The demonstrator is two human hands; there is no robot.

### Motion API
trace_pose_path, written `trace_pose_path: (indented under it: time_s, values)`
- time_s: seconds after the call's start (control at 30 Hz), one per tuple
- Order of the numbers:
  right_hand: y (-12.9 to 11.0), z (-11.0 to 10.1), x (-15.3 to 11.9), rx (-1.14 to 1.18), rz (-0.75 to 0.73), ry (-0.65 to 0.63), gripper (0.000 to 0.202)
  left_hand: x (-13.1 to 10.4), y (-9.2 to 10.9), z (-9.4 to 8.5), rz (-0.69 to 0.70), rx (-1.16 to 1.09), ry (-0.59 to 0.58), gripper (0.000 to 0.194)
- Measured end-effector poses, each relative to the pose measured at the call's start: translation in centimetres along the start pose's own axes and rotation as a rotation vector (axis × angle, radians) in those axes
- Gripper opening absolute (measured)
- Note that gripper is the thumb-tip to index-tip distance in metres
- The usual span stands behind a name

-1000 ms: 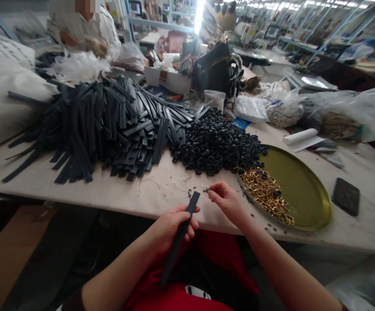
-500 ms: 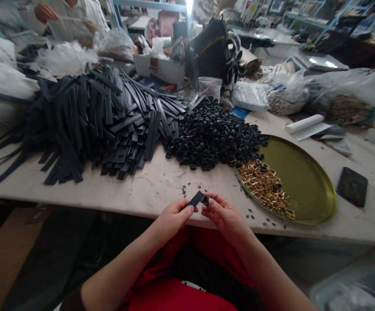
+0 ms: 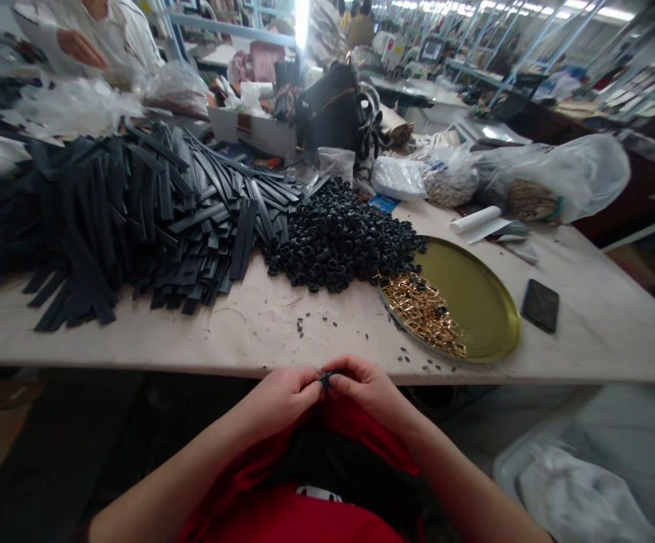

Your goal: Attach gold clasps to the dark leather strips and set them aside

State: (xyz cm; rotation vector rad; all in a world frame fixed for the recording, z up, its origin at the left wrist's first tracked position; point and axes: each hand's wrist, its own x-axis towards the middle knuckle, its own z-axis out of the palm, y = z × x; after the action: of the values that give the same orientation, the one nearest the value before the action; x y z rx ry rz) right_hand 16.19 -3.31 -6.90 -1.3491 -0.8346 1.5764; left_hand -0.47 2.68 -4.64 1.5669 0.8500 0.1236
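My left hand [image 3: 290, 392] is closed in a pinch on a short black strap [image 3: 325, 379], just in front of the table's near edge. My right hand [image 3: 369, 388] meets it fingertip to fingertip, pinched at the other end of the strap. The small black loop it held is mostly hidden by the fingers; I cannot tell whether it is around the strap. Beyond the hands lies a heap of small black loops [image 3: 338, 241]. Left of it spreads a large pile of black straps [image 3: 117, 204].
An olive-gold oval tray [image 3: 477, 294] holds gold metal buckles [image 3: 426, 313] and a few black loops. A dark phone [image 3: 540, 305] lies right of it. Small black scraps dot the tabletop. Behind are a black bag [image 3: 330, 109], a carton [image 3: 253, 132], plastic bags and a co-worker [image 3: 95, 38].
Both hands have come closer to my body, below the table edge, and pressed together. The strap and loop, apart before, now meet between my fingers. The camera view has shifted right and up.
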Motion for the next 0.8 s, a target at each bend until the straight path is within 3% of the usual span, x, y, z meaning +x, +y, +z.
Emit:
trace_pose_path:
  time_s: [0.1, 0.17, 0.33, 0.4, 0.5, 0.53, 0.6, 0.67, 0.8]
  values:
    - [-0.2, 0.2, -0.4, 0.066, -0.001, 0.033, 0.025, -0.7, 0.4, 0.0, -0.028, -0.094, -0.088, 0.025]
    - [-0.1, 0.7, -0.3, 0.098, -0.026, 0.077, 0.029, -0.9, 0.1, 0.1, -0.068, -0.159, -0.106, 0.034]
    - [0.4, 1.0, 0.7, 0.043, -0.122, 0.053, 0.057, 0.1, -1.1, 0.6, -0.008, -0.301, 0.078, 0.046]
    - [-0.4, -1.1, 1.2, -0.199, -0.233, 0.127, 0.055, 0.8, -1.4, 0.5, -0.021, -0.360, 0.089, 0.045]
    - [-2.9, -6.6, 2.3, -0.819, -0.442, 0.401, 0.019, 2.0, -1.6, 0.4, -0.068, -0.425, 0.048, 0.037]
    - [-3.8, -8.5, 2.8, -1.031, -0.452, 0.468, 0.016, 2.4, -1.7, 0.4, -0.093, -0.454, 0.038, 0.035]
    - [-5.3, -11.6, 3.9, -1.405, -0.387, 0.452, 0.017, 3.3, -1.6, 0.5, -0.138, -0.512, 0.037, 0.033]
    - [-6.1, -13.5, 5.1, -1.664, -0.308, 0.368, 0.018, 4.1, -1.4, 0.6, -0.161, -0.551, 0.052, 0.032]
    - [-6.4, -14.5, 6.6, -1.789, -0.316, 0.223, 0.017, 4.9, -0.7, 0.5, -0.181, -0.509, 0.029, 0.030]
